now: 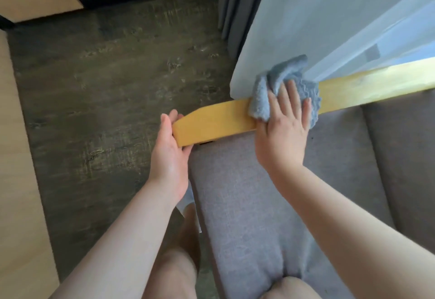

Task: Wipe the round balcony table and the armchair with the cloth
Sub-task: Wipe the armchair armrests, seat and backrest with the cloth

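Observation:
The armchair has a grey fabric seat cushion (254, 200) and a yellow wooden armrest (214, 122) running from centre to the right edge. A blue fluffy cloth (289, 80) lies bunched on the armrest. My right hand (284, 129) presses flat on the cloth with straight fingers. My left hand (169, 143) holds the near end of the armrest, fingers wrapped around its tip. The round table is not in view.
A white sheer curtain (329, 28) hangs just behind the armrest, with a grey curtain (237, 4) beside it. Dark wood-look floor (106, 75) spreads to the left. Light wooden furniture edges (16, 181) border the left side. My knees show at the bottom.

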Action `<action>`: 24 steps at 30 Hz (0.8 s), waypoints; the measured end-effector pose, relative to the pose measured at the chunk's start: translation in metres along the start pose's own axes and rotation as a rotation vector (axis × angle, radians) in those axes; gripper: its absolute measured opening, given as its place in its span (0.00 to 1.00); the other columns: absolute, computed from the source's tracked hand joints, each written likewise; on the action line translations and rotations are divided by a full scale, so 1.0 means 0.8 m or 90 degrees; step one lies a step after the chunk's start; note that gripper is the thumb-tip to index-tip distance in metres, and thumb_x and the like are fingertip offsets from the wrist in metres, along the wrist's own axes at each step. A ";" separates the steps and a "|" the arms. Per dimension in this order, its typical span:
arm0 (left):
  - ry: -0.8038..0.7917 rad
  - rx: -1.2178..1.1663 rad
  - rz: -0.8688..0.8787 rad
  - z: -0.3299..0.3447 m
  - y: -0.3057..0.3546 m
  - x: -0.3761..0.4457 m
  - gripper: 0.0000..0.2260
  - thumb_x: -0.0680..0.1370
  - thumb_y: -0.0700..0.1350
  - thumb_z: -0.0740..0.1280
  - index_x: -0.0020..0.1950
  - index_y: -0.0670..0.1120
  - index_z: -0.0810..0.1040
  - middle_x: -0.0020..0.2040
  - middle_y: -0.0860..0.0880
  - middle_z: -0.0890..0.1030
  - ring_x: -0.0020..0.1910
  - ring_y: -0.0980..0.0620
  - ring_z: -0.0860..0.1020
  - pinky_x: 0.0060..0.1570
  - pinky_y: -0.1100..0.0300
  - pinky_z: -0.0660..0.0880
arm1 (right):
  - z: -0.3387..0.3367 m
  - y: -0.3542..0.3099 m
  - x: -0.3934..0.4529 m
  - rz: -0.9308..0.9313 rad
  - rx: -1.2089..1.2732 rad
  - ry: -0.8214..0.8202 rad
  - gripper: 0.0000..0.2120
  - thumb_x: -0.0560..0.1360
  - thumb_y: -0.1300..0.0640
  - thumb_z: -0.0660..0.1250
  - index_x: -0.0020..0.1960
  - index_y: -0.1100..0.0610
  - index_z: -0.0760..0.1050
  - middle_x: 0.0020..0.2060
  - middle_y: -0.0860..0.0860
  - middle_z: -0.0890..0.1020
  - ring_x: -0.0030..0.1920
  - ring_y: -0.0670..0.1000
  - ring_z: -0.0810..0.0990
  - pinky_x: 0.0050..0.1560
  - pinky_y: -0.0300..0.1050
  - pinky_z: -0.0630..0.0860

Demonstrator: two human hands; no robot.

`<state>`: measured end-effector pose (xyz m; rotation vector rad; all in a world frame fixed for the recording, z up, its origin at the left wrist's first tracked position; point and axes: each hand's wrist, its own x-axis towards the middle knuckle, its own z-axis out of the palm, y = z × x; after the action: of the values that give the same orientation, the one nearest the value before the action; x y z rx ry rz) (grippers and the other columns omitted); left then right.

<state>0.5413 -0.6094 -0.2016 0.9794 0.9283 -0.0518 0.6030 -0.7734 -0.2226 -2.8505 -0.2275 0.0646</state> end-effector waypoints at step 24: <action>-0.117 1.033 0.551 0.119 -0.039 0.038 0.25 0.78 0.46 0.48 0.75 0.42 0.62 0.75 0.46 0.65 0.76 0.48 0.59 0.74 0.50 0.50 | -0.019 0.066 0.002 -0.200 0.061 -0.068 0.23 0.71 0.57 0.59 0.66 0.57 0.73 0.73 0.52 0.67 0.75 0.54 0.59 0.75 0.55 0.48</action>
<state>0.6089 -0.6861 -0.2232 2.7426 0.0293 -0.1671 0.6135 -0.8274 -0.2226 -2.6828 -0.6706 0.1597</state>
